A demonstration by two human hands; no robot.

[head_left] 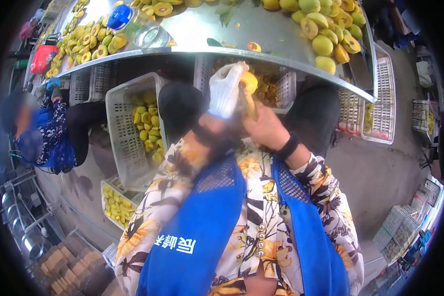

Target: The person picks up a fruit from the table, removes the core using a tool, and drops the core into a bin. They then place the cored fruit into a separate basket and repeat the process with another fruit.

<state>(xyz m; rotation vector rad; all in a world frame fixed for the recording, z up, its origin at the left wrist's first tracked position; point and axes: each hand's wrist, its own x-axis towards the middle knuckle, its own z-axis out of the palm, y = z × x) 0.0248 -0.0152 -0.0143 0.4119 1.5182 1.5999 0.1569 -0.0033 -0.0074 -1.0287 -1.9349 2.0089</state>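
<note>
My left hand [225, 88], in a white knit glove, is closed around a yellow peach half [250, 82] just below the metal table's edge. My bare right hand [267, 127] grips a slim hand tool [249, 104] with a pale yellowish handle. The tool's upper end meets the peach half; its exact tip shape is hard to make out. Beneath my hands a white crate [287, 89] holds peach scraps [267, 91]. On the table's front edge, just above, lies a small cut peach piece [254, 47].
Piles of peach halves [322, 45] lie on the metal table [197, 29], beside a blue-capped clear jar [142, 30]. To the left stand a white crate of yellow-green peaches [126, 133] and a seated co-worker [47, 130]. More crates [384, 93] stand at right.
</note>
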